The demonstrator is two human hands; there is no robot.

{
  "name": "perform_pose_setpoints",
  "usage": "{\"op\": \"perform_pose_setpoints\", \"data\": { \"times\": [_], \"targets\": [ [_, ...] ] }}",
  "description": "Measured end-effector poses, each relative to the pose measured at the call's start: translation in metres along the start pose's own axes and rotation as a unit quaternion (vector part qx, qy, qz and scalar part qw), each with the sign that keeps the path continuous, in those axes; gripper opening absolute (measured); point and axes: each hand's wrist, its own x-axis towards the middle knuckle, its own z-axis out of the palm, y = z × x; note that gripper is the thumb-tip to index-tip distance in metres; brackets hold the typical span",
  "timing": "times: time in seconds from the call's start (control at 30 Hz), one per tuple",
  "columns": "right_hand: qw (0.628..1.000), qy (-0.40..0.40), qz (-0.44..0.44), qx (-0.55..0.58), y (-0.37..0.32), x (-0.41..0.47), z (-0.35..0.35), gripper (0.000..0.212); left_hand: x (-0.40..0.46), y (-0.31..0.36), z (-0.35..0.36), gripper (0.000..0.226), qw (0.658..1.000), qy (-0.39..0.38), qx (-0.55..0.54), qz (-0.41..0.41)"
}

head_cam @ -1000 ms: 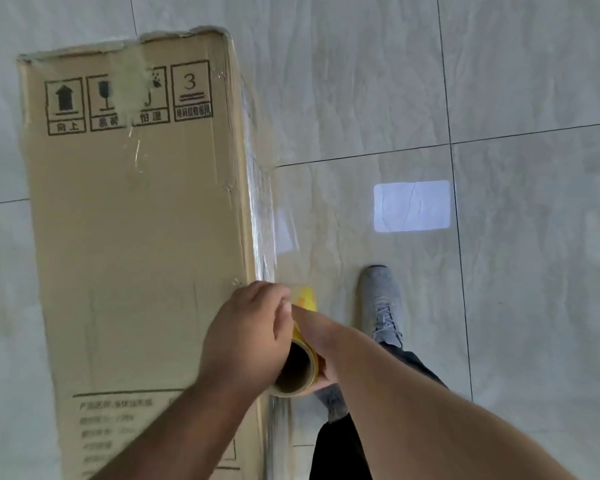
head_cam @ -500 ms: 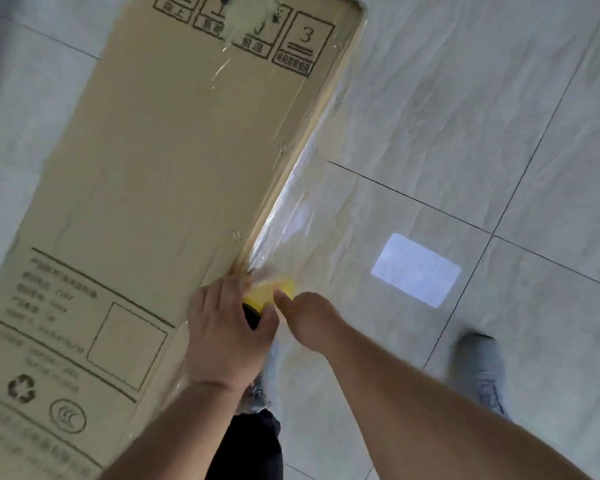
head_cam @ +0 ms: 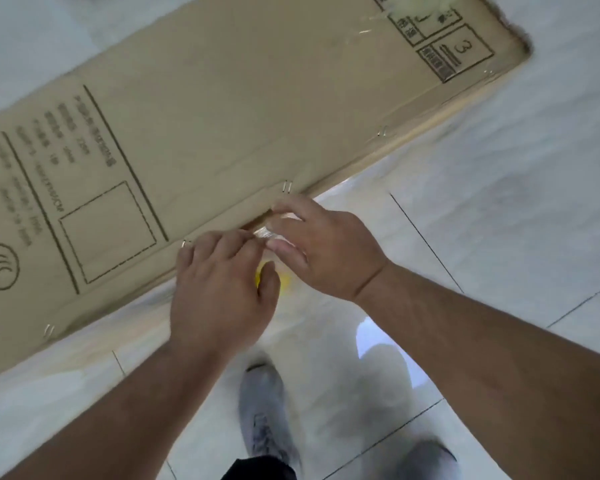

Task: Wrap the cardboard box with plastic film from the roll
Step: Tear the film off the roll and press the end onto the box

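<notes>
Nearest the camera, two grey lace-up shoes (head_cam: 267, 414) stand on the pale glossy tiled floor (head_cam: 516, 209), one below the hands and one at the lower right edge, with a strip of dark trouser leg (head_cam: 257, 469) at the bottom edge.

Above them, two bare forearms reach forward and meet at the near long edge of the box. The left hand (head_cam: 219, 289) is palm-down with its fingers curled over the roll of plastic film with a yellow core (head_cam: 279, 282); only a small patch of yellow shows beside its thumb, so most of the roll is hidden under the two hands. The right hand (head_cam: 329, 247) lies just beside it, touching or nearly touching, its fingers bent and pinching a bunched strip of clear plastic film (head_cam: 265, 232) against the box edge. Both hands thus grip something: the left the roll, the right the film.

Beyond the hands, the long brown cardboard box (head_cam: 222, 109) lies flat on the floor, running diagonally from lower left to upper right. Its top face carries black printed text and a recycling mark at the left, and handling symbols with a "3" at the far right end. Metal staples (head_cam: 287, 187) dot its near edge, one pair just above the right fingers. The picture is somewhat blurred by motion.
</notes>
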Motion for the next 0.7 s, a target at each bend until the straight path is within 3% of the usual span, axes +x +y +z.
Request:
{"op": "perform_pose_setpoints", "data": {
  "times": [0.13, 0.27, 0.5, 0.7],
  "targets": [
    [0.994, -0.041, -0.094, -0.043, 0.017, 0.003, 0.004, 0.027, 0.0, -0.004, 0.003, 0.025, 0.999, 0.04, -0.017, -0.012],
    [0.987, -0.054, -0.144, -0.036, 0.023, 0.004, 0.003, 0.03, 0.004, -0.002, 0.006, 0.031, 0.999, 0.04, -0.019, -0.012],
    [0.995, -0.037, -0.003, 0.09, 0.018, 0.008, 0.013, 0.026, 0.004, -0.004, 0.013, 0.023, 0.994, 0.105, -0.021, -0.023],
    [0.993, -0.044, 0.076, 0.078, -0.001, 0.02, 0.006, 0.025, -0.001, -0.009, 0.01, 0.023, 0.995, 0.093, -0.04, -0.016]
  ]
}}
